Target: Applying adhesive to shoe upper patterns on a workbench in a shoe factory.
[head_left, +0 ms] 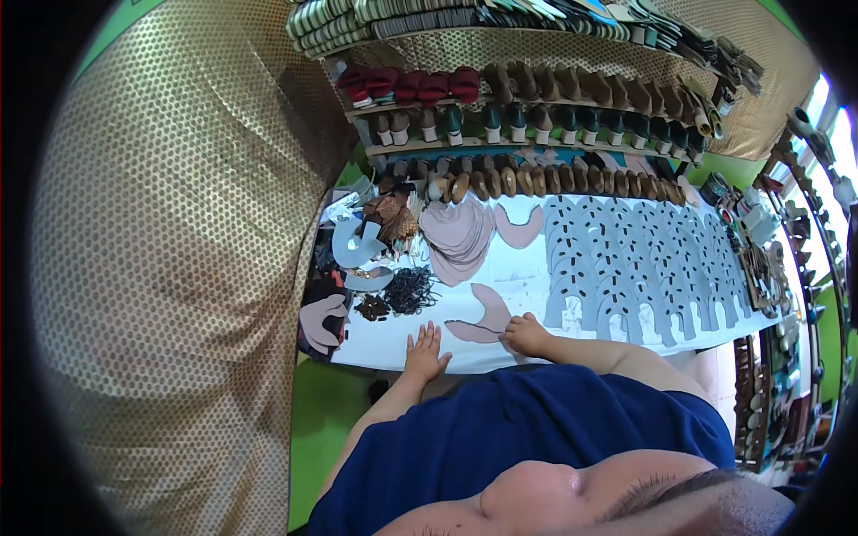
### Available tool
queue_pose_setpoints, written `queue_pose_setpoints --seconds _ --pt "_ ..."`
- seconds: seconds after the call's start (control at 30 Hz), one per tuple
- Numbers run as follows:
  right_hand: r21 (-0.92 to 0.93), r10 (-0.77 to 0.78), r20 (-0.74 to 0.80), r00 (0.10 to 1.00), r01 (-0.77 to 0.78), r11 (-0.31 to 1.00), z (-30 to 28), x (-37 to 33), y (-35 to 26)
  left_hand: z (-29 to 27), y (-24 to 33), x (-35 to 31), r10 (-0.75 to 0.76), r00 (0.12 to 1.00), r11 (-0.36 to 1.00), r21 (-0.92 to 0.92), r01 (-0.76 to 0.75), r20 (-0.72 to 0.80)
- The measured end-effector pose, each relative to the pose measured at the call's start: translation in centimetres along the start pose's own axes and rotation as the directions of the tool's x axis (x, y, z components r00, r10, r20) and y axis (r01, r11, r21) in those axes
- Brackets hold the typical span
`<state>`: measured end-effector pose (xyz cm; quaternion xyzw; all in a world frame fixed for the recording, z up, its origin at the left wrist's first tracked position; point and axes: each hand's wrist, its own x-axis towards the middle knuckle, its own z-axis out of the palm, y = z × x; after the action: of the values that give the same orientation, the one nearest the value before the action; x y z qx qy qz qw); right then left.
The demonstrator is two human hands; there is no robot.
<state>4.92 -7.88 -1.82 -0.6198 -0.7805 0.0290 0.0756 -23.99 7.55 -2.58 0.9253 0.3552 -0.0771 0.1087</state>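
A pink U-shaped shoe-upper piece (487, 330) lies on the white-covered table in front of me, with a thin dark line across it. My right hand (527, 335) has its fingers curled together on the right edge of this piece. My left hand (427, 354) lies flat near the table's front edge, fingers spread, holding nothing. Just beyond it are a tangle of thin black strips (411, 290) and a small pile of dark brown bits (372, 308). A stack of pink pieces (458, 237) and one single pink U-shaped piece (518, 227) lie farther back.
Rows of overlapping grey cut pieces (639, 268) with small black bits cover the table's right side. Grey U-shaped pieces (357, 243) and brown scraps (391, 214) crowd the left. Shelves of shoes (545, 121) rise behind. A gold patterned curtain (197, 241) hangs at left.
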Motion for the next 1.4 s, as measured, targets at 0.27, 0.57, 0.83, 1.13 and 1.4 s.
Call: queue_pose_setpoints --seconds 0.27,0.57,0.83,1.13,1.4 --pt "-0.167 -0.048 -0.095 0.994 0.031 0.985 0.9 1.9 -1.7 -0.5 -5.0 -3.5 -0.037 0.999 0.999 0.003 0.037 0.013" --pt "-0.081 0.121 -0.123 0.985 -0.132 0.988 0.8 3.8 -5.9 -0.9 -8.6 -6.3 -0.061 0.998 0.998 0.018 0.061 -0.018" --pt "-0.030 0.252 -0.155 0.955 -0.259 0.965 1.3 3.0 -5.3 0.1 -11.0 -7.5 -0.081 0.995 0.997 -0.014 0.080 -0.057" --pt "0.026 0.619 -0.185 0.763 -0.626 0.779 1.6 -0.9 -1.4 -0.1 -11.7 -5.9 -0.084 0.994 0.996 -0.022 0.083 -0.076" --pt "0.031 0.674 0.039 0.737 -0.675 0.737 -1.1 -0.4 -0.2 -2.3 -8.9 -2.7 -0.027 0.989 0.999 -0.032 0.023 -0.145"
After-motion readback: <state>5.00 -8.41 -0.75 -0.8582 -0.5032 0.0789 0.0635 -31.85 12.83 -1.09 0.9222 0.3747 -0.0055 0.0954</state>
